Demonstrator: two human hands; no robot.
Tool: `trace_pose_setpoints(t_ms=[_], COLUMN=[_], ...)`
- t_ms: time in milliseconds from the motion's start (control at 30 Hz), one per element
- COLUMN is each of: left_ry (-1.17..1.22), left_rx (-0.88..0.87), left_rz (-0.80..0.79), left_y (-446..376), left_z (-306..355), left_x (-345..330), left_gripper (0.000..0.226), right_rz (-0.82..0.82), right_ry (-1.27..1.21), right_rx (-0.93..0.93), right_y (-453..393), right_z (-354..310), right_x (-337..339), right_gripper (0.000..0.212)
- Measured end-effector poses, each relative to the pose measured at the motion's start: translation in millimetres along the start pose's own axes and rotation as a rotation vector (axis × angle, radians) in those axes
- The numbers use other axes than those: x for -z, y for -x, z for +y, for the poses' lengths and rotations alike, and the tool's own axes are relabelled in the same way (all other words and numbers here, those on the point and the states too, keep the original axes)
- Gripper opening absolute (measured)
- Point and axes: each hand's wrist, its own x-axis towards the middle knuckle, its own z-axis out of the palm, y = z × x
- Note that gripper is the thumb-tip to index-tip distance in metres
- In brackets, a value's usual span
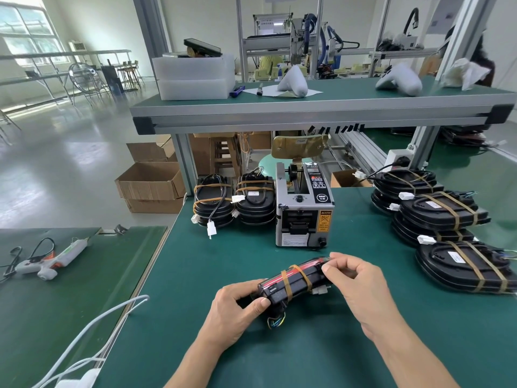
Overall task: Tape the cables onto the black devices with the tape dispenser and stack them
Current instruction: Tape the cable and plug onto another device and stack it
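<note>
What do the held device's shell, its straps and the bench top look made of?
Black device: probably moulded plastic, glossy, with red reflections on its edge.
Straps: thin tan bands lying flat around it, likely paper or masking tape.
Bench top: matte green mat, probably rubber or vinyl.

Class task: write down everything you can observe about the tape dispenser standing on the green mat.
The tape dispenser is a boxy grey machine, apparently metal, standing upright on the green mat behind the hands, which do not touch it. Its black top panel carries buttons, a display and a dial; the front has a dark tape outlet, an orange caution label, a white label and a round black knob. A dark tape roll sits in its open top. Stacked black devices stand close by its left side.
</note>
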Motion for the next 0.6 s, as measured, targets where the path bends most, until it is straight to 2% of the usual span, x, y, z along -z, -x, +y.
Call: trace_pose_setpoints(t_ms=[367, 600], left_ry=[0.024, 0.01], left_rx=[0.014, 0.015], left_rz=[0.009, 0.002], left_y=[0.3, -0.3], left_z=[-1.2, -1.9], left_x=[0.0, -0.4], left_gripper=[0.044, 0.04], right_rz=[0.047, 0.069], right_ry=[0.13, 0.214], right_rx=[0.052, 0.078], right_y=[0.4, 2.9], right_z=[-2.9, -7.4], right_x=[-4.0, -6.7], right_gripper=[0.011, 0.013])
